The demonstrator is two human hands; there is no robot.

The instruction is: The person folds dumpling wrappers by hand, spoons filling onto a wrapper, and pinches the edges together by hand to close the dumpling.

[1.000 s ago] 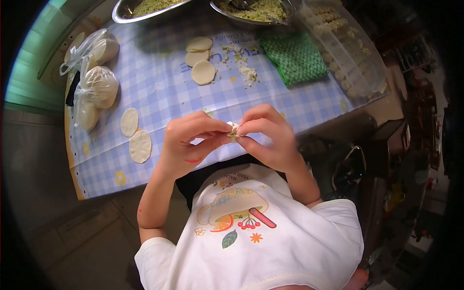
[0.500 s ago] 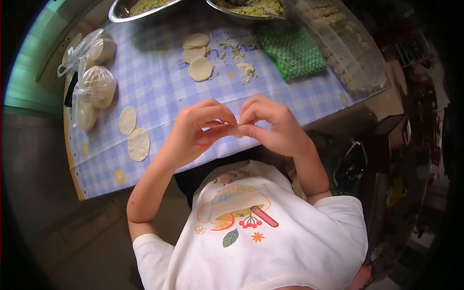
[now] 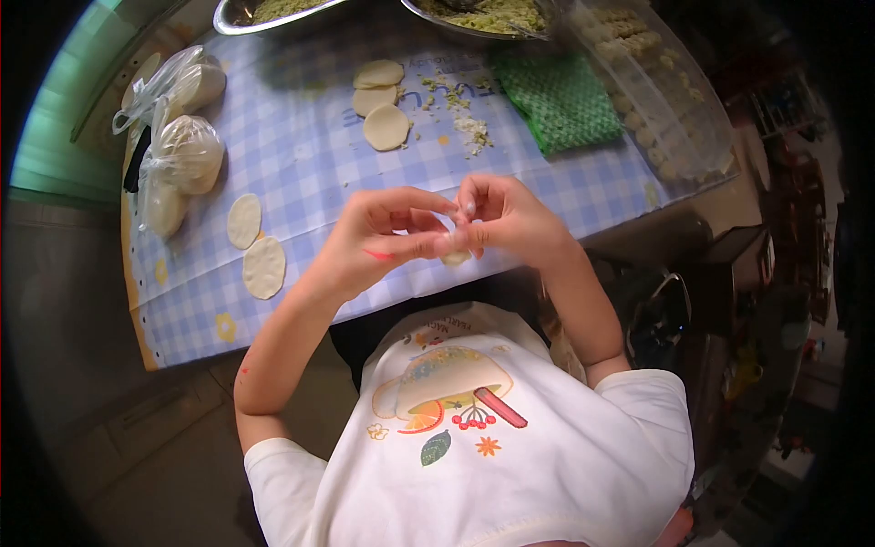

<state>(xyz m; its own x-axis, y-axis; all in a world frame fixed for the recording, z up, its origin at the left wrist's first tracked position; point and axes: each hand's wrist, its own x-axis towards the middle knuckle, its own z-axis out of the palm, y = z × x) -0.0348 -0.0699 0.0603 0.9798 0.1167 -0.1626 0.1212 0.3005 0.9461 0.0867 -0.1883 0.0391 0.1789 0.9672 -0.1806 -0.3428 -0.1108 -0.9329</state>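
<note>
A small pale dumpling (image 3: 456,259) is pinched between my two hands over the table's near edge; fingers cover most of it. My left hand (image 3: 387,232) is closed, with thumb and fingertips on its left side. On the other side, my right hand (image 3: 510,221) pinches the dough between thumb and curled fingers. Beyond the hands lies a group of round dough wrappers (image 3: 386,128), partly overlapping. Two more wrappers (image 3: 263,268) rest on the checked cloth to the left of my left arm.
Two metal bowls of green filling (image 3: 497,20) stand at the far edge. A green textured cloth (image 3: 561,102) and a clear plastic box of dumplings (image 3: 661,91) are at the right. Knotted plastic bags of dough (image 3: 187,157) sit at the left. Crumbs of filling (image 3: 472,134) dot the blue checked tablecloth (image 3: 301,173).
My right fingers have shifted over the dumpling and bunched closer to my left fingertips. More of the dumpling shows below the thumbs. The whole view has shifted slightly.
</note>
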